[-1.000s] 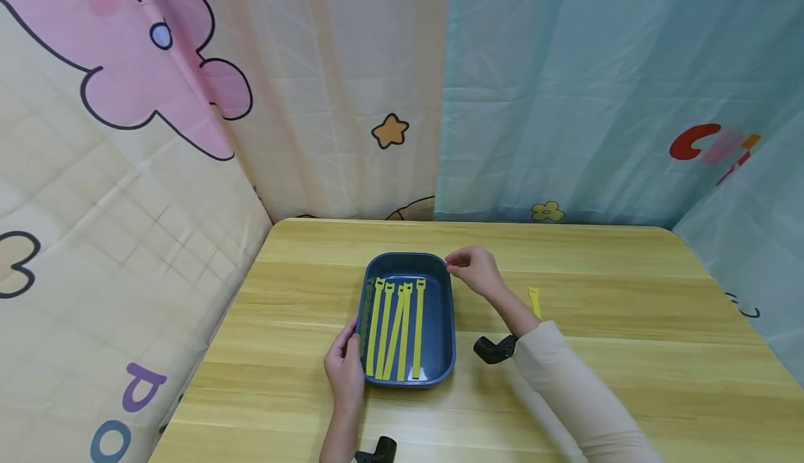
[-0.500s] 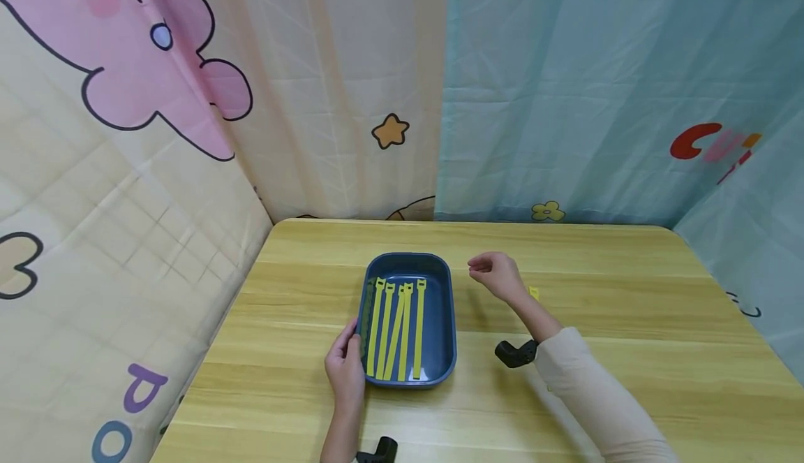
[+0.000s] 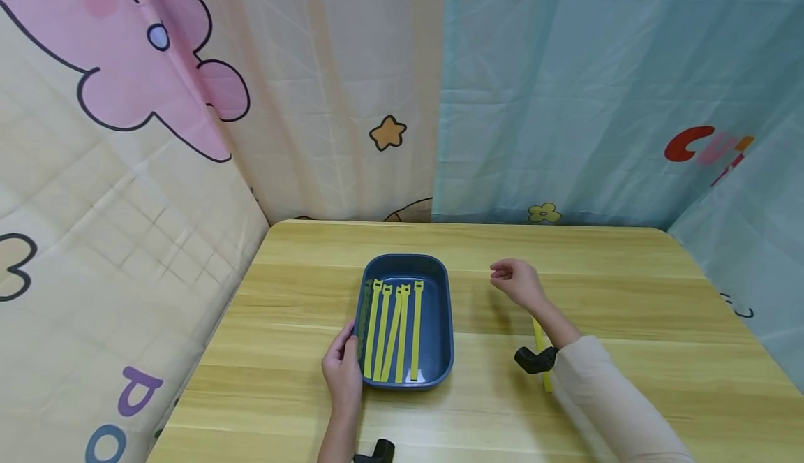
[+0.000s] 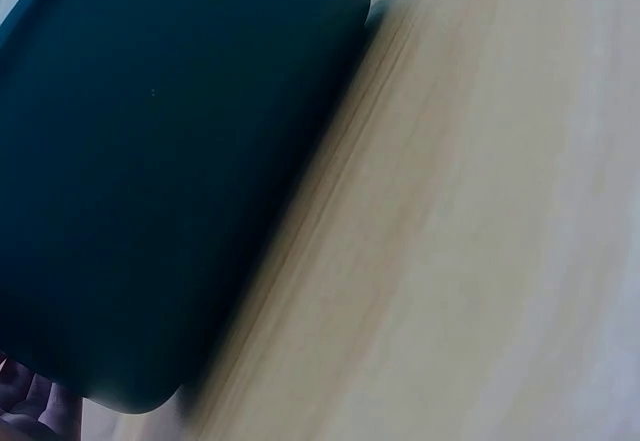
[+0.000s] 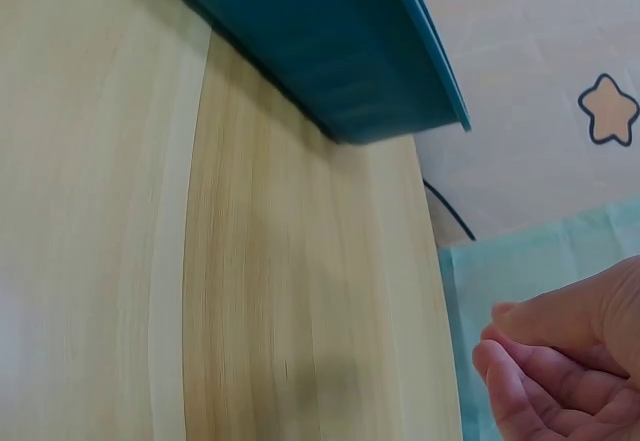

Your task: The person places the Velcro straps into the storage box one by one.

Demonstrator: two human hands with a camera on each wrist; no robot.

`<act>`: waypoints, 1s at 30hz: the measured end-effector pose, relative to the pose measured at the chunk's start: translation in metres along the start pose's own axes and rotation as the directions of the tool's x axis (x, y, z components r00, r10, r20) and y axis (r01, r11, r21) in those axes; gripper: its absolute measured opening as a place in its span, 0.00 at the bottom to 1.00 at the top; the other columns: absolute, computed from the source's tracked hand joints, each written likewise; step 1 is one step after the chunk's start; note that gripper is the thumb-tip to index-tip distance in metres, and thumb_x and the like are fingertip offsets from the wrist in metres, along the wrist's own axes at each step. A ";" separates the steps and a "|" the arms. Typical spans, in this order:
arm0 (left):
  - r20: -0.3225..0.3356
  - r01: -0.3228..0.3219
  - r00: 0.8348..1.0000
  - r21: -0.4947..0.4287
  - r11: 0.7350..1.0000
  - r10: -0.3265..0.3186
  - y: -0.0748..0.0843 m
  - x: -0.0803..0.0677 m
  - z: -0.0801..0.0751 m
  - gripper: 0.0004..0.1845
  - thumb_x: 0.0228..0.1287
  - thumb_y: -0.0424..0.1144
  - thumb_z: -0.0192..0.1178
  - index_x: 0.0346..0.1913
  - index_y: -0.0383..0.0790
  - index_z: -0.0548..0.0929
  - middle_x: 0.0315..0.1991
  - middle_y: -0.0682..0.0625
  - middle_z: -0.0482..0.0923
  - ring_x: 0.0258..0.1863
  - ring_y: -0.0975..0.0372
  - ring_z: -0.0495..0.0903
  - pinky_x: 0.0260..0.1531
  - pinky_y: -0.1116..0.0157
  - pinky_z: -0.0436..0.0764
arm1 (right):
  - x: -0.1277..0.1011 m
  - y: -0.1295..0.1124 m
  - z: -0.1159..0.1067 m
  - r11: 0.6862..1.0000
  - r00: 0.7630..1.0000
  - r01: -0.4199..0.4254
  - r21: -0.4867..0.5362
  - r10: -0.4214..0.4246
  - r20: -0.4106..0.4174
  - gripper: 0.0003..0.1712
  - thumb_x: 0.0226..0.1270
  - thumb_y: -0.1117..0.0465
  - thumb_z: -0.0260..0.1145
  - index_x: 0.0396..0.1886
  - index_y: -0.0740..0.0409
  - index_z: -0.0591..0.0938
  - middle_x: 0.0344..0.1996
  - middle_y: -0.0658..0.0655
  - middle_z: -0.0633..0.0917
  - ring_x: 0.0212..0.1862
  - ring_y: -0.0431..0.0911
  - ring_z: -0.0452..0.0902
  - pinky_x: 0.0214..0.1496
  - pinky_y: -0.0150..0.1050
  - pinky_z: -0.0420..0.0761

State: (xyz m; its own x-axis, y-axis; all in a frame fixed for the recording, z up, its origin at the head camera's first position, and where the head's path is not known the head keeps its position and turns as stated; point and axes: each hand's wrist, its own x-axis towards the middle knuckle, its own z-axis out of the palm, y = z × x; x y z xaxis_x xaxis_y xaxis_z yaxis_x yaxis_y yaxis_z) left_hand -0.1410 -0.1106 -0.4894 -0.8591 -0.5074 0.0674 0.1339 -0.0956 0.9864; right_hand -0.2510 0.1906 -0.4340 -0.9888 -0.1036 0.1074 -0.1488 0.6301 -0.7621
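A dark blue rectangular tray (image 3: 440, 323) lies on the table with several yellow strap-like cable ties (image 3: 417, 330) side by side in it. My left hand (image 3: 343, 365) grips the tray's left side, thumb by the rim. In the left wrist view the tray's outer wall (image 4: 170, 161) fills much of the picture, with fingertips (image 4: 40, 401) at its lower corner. My right hand (image 3: 518, 283) hovers right of the tray, fingers loosely bent and holding nothing. Another yellow cable tie (image 3: 539, 337) lies on the table under my right forearm, partly hidden.
The wooden table (image 3: 301, 288) ends at a back edge against a printed curtain (image 3: 339, 100). Black wrist devices (image 3: 534, 360) sit on both forearms. In the right wrist view, the tray's side (image 5: 330, 51) stands at the top.
My right hand has drawn away from the tray's right rim toward the right. More of the loose cable tie's lower part shows. My left hand and the tray stay in place.
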 end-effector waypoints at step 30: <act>-0.002 0.003 1.000 0.005 1.000 -0.003 0.000 0.000 0.000 0.16 0.65 0.27 0.48 0.53 0.26 0.76 0.53 0.38 0.75 0.52 0.59 0.73 0.43 0.76 0.73 | -0.003 0.051 -0.052 0.988 0.994 -0.085 -0.128 0.094 0.063 0.16 0.55 0.73 0.63 0.43 0.80 0.76 0.34 0.69 0.81 0.38 0.58 0.76 0.38 0.45 0.78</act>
State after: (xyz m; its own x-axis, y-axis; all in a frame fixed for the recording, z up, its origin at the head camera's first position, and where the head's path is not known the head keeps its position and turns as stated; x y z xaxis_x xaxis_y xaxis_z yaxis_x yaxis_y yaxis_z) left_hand -0.1414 -0.1106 -0.4893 -0.8585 -0.5088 0.0642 0.1290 -0.0931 0.9873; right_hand -0.2565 0.2628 -0.4400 -0.9957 -0.0923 -0.0049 -0.0643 0.7300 -0.6804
